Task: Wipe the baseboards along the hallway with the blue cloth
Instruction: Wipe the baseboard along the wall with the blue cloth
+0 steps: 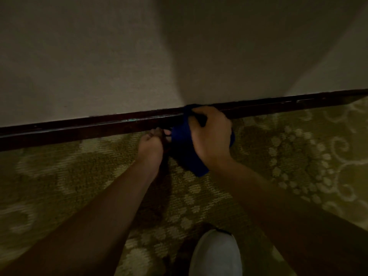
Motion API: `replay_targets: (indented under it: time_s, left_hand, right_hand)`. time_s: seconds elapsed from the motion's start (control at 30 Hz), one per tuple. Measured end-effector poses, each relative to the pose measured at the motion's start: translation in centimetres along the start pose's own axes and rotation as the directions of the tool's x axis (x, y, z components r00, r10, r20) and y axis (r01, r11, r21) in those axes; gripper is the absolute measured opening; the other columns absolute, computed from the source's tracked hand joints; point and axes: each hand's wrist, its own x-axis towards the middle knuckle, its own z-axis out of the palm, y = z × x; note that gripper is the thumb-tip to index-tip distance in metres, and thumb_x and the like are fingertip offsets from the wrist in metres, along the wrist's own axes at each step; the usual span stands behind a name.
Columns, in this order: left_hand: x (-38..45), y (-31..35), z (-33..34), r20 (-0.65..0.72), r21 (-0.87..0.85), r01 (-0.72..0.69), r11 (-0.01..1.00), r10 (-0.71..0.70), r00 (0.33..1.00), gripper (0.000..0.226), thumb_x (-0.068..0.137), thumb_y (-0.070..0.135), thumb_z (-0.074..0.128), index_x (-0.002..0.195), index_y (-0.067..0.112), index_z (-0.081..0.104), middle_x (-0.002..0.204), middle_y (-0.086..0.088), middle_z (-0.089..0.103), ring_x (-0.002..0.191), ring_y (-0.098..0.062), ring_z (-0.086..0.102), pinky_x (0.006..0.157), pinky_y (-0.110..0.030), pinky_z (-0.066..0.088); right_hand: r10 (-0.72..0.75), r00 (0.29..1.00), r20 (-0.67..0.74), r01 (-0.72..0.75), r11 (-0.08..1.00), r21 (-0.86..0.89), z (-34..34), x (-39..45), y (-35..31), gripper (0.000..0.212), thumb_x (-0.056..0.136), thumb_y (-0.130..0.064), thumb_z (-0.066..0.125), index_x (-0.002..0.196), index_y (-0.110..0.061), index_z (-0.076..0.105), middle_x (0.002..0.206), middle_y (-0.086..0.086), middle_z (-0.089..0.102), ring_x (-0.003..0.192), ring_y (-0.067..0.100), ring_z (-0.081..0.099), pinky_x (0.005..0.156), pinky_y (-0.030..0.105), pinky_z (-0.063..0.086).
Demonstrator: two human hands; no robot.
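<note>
head view: the dark blue cloth point(183, 150) is bunched against the dark brown wooden baseboard point(79, 128) where the plain beige wall point(119, 56) meets the green patterned carpet point(59, 186). the right hand point(211, 134) grips the cloth, fingers curled over its top at the baseboard's upper edge. the left hand point(151, 143), just beside it, has curled fingers at the cloth's left edge; whether it pinches the fabric cannot be told in the dim light. a pale grey knee point(216, 253) shows at the bottom, beneath the right forearm.
</note>
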Motion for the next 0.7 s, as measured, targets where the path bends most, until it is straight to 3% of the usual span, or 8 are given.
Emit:
replay_targets:
  time_s: [0.1, 0.17, 0.23, 0.3, 0.43, 0.53, 0.6, 0.7]
  left_hand:
    - [-0.4, 0.0, 0.0, 0.02, 0.012, 0.003, 1.0, -0.003, 1.0, 0.031, 0.099, 0.032, 0.054, 0.072, 0.017, 0.061, 0.079, -0.002, 0.07, 0.075, -0.016, 0.064, 0.072, -0.031, 0.05]
    - [-0.3, -0.5, -0.1, 0.132, 0.089, -0.093, 0.992, 0.081, 0.988, 0.025, 0.091, 0.032, 0.065, 0.077, 0.011, 0.071, 0.083, -0.003, 0.074, 0.085, -0.021, 0.07, 0.08, -0.032, 0.052]
    - [-0.2, -0.9, -0.2, 0.184, 0.096, -0.103, 0.99, 0.084, 0.979, 0.02, 0.085, 0.026, 0.073, 0.088, 0.007, 0.075, 0.093, -0.007, 0.077, 0.094, -0.024, 0.072, 0.085, -0.034, 0.055]
    - [0.2, -0.9, -0.3, 0.196, 0.044, -0.079, 0.996, 0.069, 0.978, 0.016, 0.083, 0.016, 0.074, 0.09, 0.002, 0.073, 0.09, -0.011, 0.076, 0.086, -0.024, 0.072, 0.08, -0.033, 0.056]
    - [0.2, -0.8, -0.8, 0.212, -0.012, -0.071, 0.997, 0.072, 0.975, 0.007, 0.086, 0.001, 0.064, 0.087, 0.0, 0.071, 0.074, -0.005, 0.074, 0.066, -0.014, 0.07, 0.062, -0.022, 0.055]
    - [0.0, -0.7, -0.9, 0.156, 0.01, -0.053, 0.999, 0.051, 0.986, 0.008, 0.086, 0.011, 0.071, 0.091, 0.008, 0.075, 0.085, -0.004, 0.077, 0.078, -0.014, 0.073, 0.066, -0.02, 0.057]
    - [-0.2, -0.6, -0.8, 0.142, 0.004, -0.037, 0.999, 0.036, 0.989, 0.004, 0.086, 0.013, 0.071, 0.085, 0.014, 0.075, 0.076, 0.004, 0.077, 0.072, -0.007, 0.073, 0.061, -0.017, 0.056]
    - [-0.5, -0.5, -0.7, 0.148, -0.049, -0.039, 0.998, 0.046, 0.988, 0.005, 0.088, 0.01, 0.068, 0.089, 0.008, 0.073, 0.073, 0.002, 0.076, 0.067, -0.009, 0.072, 0.057, -0.018, 0.055]
  right_hand:
    - [0.282, 0.949, -0.139, -0.254, 0.949, 0.188, -0.7, 1.5, 1.3, 0.032, 0.095, -0.019, 0.056, 0.126, -0.01, 0.06, 0.123, 0.007, 0.063, 0.108, 0.014, 0.058, 0.089, 0.017, 0.043]
    - [0.455, 0.863, -0.218, -0.386, 0.874, 0.296, -1.1, 2.4, 1.6, 0.034, 0.096, -0.017, 0.054, 0.128, -0.008, 0.058, 0.122, 0.012, 0.063, 0.104, 0.017, 0.06, 0.09, 0.027, 0.049]
    - [0.429, 0.873, -0.233, -0.394, 0.901, 0.182, -0.8, 2.4, 0.9, 0.033, 0.096, -0.017, 0.053, 0.127, -0.007, 0.057, 0.119, 0.012, 0.064, 0.095, 0.011, 0.058, 0.077, 0.019, 0.045]
    - [0.271, 0.948, -0.166, -0.267, 0.963, 0.044, 0.0, 1.0, -0.3, 0.03, 0.096, -0.019, 0.053, 0.124, -0.01, 0.06, 0.119, 0.007, 0.064, 0.097, 0.012, 0.059, 0.071, 0.013, 0.034]
    - [0.029, 0.999, 0.038, -0.029, 1.0, -0.008, 0.5, -0.5, -1.1, 0.026, 0.095, -0.021, 0.054, 0.118, -0.014, 0.063, 0.119, 0.002, 0.064, 0.103, 0.014, 0.06, 0.082, 0.021, 0.042]
    - [0.201, 0.979, -0.035, -0.195, 0.973, 0.121, -0.9, 1.0, 0.1, 0.03, 0.094, -0.019, 0.057, 0.122, -0.01, 0.063, 0.117, 0.006, 0.066, 0.098, 0.011, 0.059, 0.081, 0.02, 0.044]
    - [0.37, 0.92, -0.125, -0.34, 0.917, 0.21, -1.1, 1.8, 0.3, 0.033, 0.095, -0.019, 0.056, 0.125, -0.008, 0.06, 0.118, 0.01, 0.065, 0.097, 0.015, 0.06, 0.081, 0.025, 0.048]
    - [0.419, 0.891, -0.175, -0.39, 0.903, 0.179, 0.0, 1.2, -1.4, 0.026, 0.096, -0.017, 0.052, 0.119, -0.008, 0.061, 0.114, 0.009, 0.065, 0.088, 0.014, 0.058, 0.071, 0.024, 0.042]
